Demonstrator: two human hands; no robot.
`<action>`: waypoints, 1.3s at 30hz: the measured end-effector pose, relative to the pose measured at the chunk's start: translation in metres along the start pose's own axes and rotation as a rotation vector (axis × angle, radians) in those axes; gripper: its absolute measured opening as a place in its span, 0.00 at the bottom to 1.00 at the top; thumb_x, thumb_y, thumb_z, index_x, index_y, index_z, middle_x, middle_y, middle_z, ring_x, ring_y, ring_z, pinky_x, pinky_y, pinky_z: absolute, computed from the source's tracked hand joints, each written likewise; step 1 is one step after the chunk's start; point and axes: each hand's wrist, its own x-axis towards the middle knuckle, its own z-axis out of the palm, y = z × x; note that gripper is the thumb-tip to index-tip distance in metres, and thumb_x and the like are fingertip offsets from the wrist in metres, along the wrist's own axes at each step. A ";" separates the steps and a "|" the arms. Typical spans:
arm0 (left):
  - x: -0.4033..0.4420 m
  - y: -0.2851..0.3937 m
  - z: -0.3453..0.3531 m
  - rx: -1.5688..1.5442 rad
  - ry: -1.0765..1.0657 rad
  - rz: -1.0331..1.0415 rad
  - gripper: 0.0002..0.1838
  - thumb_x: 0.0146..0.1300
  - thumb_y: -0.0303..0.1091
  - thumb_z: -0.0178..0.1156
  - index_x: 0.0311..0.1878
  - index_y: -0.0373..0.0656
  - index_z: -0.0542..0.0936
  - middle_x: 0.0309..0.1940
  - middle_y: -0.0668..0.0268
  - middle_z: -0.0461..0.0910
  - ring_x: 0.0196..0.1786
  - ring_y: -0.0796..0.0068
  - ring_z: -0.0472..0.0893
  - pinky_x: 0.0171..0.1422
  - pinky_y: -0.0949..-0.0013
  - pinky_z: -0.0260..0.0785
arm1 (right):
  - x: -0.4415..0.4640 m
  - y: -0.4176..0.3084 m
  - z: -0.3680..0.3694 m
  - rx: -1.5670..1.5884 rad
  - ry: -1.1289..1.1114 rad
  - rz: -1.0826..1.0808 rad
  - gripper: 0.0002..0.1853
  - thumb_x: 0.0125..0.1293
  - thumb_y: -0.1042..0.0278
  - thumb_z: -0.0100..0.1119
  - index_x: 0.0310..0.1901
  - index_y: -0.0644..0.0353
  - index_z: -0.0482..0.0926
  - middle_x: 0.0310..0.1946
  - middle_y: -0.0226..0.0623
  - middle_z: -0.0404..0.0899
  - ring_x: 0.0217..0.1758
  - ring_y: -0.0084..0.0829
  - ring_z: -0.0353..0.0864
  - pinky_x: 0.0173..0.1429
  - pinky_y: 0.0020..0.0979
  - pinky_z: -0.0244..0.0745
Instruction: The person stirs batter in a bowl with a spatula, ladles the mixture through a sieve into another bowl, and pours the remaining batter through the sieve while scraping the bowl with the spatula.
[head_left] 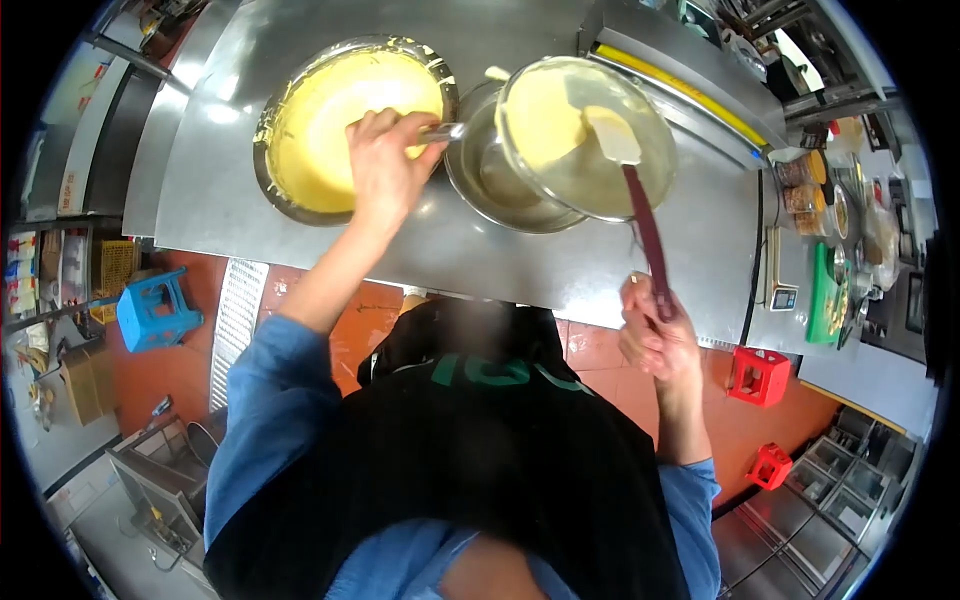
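My left hand is closed around the metal handle of a round, fine-mesh sieve. The sieve is tilted over a steel bowl, with pale yellow batter lying against its left side. In my right hand is the dark red handle of a spatula. Its pale blade, coated in batter, rests inside the sieve. Just left of and behind my left hand stands a wide metal bowl of yellow batter, smeared around the rim.
Everything stands on a steel worktop. To the right are a small scale, a green cutting board and jars. A blue stool and red stools sit on the floor.
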 end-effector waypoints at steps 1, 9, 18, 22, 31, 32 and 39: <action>-0.006 -0.005 -0.009 -0.005 0.035 0.021 0.16 0.36 0.28 0.72 0.34 0.50 0.83 0.22 0.71 0.72 0.31 0.71 0.71 0.44 0.66 0.60 | 0.008 0.007 -0.001 -0.026 0.024 0.007 0.16 0.61 0.59 0.59 0.38 0.64 0.68 0.11 0.25 0.57 0.06 0.18 0.53 0.08 0.22 0.52; -0.035 -0.004 -0.040 -0.100 -0.055 -0.065 0.18 0.38 0.23 0.69 0.37 0.49 0.84 0.22 0.73 0.71 0.32 0.74 0.70 0.46 0.68 0.59 | 0.057 0.068 0.000 -0.205 0.243 -0.001 0.16 0.69 0.54 0.49 0.34 0.60 0.69 0.10 0.25 0.58 0.07 0.18 0.55 0.12 0.22 0.54; -0.054 -0.005 -0.029 -0.140 -0.121 -0.052 0.20 0.40 0.22 0.67 0.42 0.49 0.83 0.23 0.72 0.71 0.34 0.73 0.70 0.48 0.68 0.58 | 0.087 0.104 -0.003 -0.153 0.229 0.013 0.17 0.69 0.53 0.50 0.37 0.60 0.71 0.14 0.30 0.65 0.12 0.22 0.64 0.18 0.24 0.63; -0.058 0.000 -0.036 -0.131 -0.065 -0.088 0.17 0.44 0.23 0.67 0.41 0.46 0.82 0.23 0.71 0.72 0.31 0.73 0.71 0.44 0.69 0.62 | 0.091 0.106 0.000 -0.244 0.268 0.018 0.18 0.67 0.51 0.52 0.41 0.62 0.73 0.19 0.35 0.73 0.16 0.25 0.71 0.22 0.25 0.69; -0.103 0.008 -0.046 -0.967 -0.633 -0.958 0.09 0.64 0.35 0.58 0.37 0.39 0.80 0.25 0.70 0.76 0.28 0.81 0.74 0.34 0.76 0.67 | 0.061 0.080 0.018 -1.240 0.897 -0.657 0.10 0.63 0.66 0.58 0.42 0.61 0.77 0.35 0.37 0.80 0.36 0.27 0.79 0.33 0.28 0.73; -0.105 0.005 -0.044 -1.047 -0.657 -1.012 0.09 0.64 0.36 0.58 0.38 0.39 0.80 0.25 0.70 0.76 0.28 0.81 0.74 0.34 0.77 0.67 | 0.064 0.076 0.030 -1.366 0.769 -0.676 0.10 0.62 0.68 0.58 0.44 0.60 0.77 0.34 0.36 0.80 0.35 0.27 0.79 0.33 0.28 0.74; -0.117 -0.018 -0.025 -1.348 -0.689 -1.188 0.11 0.64 0.37 0.57 0.40 0.39 0.79 0.26 0.68 0.77 0.29 0.79 0.75 0.35 0.77 0.68 | 0.135 0.066 0.075 -2.139 0.207 -0.652 0.16 0.50 0.72 0.62 0.44 0.54 0.77 0.23 0.35 0.69 0.24 0.35 0.76 0.27 0.35 0.71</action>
